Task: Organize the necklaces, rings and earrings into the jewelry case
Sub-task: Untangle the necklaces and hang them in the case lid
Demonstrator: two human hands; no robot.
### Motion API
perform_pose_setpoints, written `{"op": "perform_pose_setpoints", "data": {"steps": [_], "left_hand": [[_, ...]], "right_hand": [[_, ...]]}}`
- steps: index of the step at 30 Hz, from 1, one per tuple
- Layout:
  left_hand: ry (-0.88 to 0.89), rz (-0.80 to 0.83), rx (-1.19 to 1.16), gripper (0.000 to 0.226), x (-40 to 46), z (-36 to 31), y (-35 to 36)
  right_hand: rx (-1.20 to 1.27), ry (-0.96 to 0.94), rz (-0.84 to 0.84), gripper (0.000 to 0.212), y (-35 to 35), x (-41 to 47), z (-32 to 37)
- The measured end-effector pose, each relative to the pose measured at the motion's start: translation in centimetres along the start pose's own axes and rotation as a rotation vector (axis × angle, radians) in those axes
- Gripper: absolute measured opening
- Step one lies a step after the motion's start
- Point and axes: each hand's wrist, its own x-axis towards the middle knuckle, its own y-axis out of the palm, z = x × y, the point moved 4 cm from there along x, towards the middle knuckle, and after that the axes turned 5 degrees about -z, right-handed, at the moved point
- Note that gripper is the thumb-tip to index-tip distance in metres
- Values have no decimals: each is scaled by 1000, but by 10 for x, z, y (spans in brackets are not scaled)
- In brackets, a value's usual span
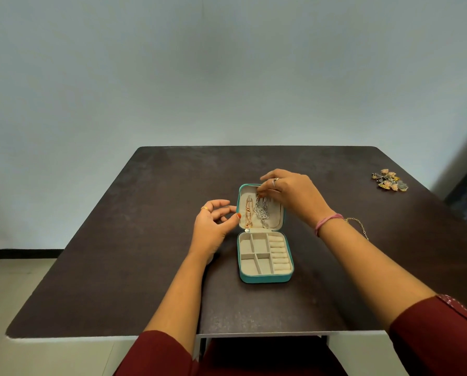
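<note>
A small teal jewelry case [265, 278] lies open in the middle of the dark table, its lid [277, 221] propped up at the far side. A rose-gold necklace [248, 213] and a silver necklace [262, 211] hang inside the lid. My right hand [292, 195] reaches over the lid's top edge and pinches the top of the silver necklace. My left hand [214, 222] hovers beside the lid's left edge with loosely curled fingers, its thumb touching the edge. The beige compartments and ring rolls [279, 253] in the base hold nothing.
A heap of earrings and rings [389, 180] lies at the table's far right. A thin gold chain [358, 225] lies on the table right of my right wrist. The table's [118, 240] front edge is close to my body; a plain wall stands behind.
</note>
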Motion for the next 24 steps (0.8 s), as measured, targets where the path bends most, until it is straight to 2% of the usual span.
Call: {"op": "perform_pose_setpoints", "data": {"steps": [3, 6, 13, 18, 24], "left_hand": [[-8, 2, -7, 34, 0, 0, -1], [-2, 21, -7, 32, -1, -1, -1], [-7, 34, -12, 30, -2, -4, -1], [-6, 40, -19, 29, -3, -5, -2], [-5, 40, -17, 28, -2, -5, -2]], "right_hand": [[139, 163, -14, 11, -2, 5, -7], [349, 354, 64, 24, -2, 11, -13], [723, 580, 246, 31, 1, 19, -14], [1027, 793, 260, 38, 15, 19, -15], [998, 836, 248, 41, 16, 22, -11]]}}
